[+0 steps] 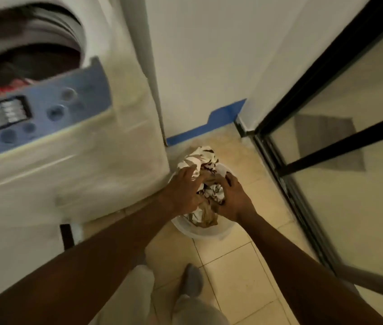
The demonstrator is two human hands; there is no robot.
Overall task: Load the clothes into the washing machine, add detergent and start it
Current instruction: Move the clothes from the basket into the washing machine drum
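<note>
Low in the middle of the frame, a round white plastic basket (198,233) stands on the beige tiled floor (232,268), just beside the front corner of the white top-loading washing machine (73,174). It is heaped with crumpled clothes (201,160), white cloth with dark brown markings mixed with some tan fabric.

Both hands are down in the heap. The left hand (183,191) lies over the near left side of the pile, its fingers spread and bent into the white cloth. The right hand (231,198) faces it from the right, its fingers curled into the tan and patterned fabric. Between them they clasp the bundle.

At the upper left of the frame the machine's lid is up. A red garment (0,89) lies inside the dark drum. Below the opening runs a blue control panel (52,109) with round buttons and a dark display window. Its lettering is blurred and cannot be read, and no brand name can be made out.

A blue skirting strip (209,126) edges the white wall above the basket. A black-framed glass door (326,109) fills the right side. At the bottom centre, a grey shoe (191,280) and pale trouser legs (138,299) show between the forearms.
</note>
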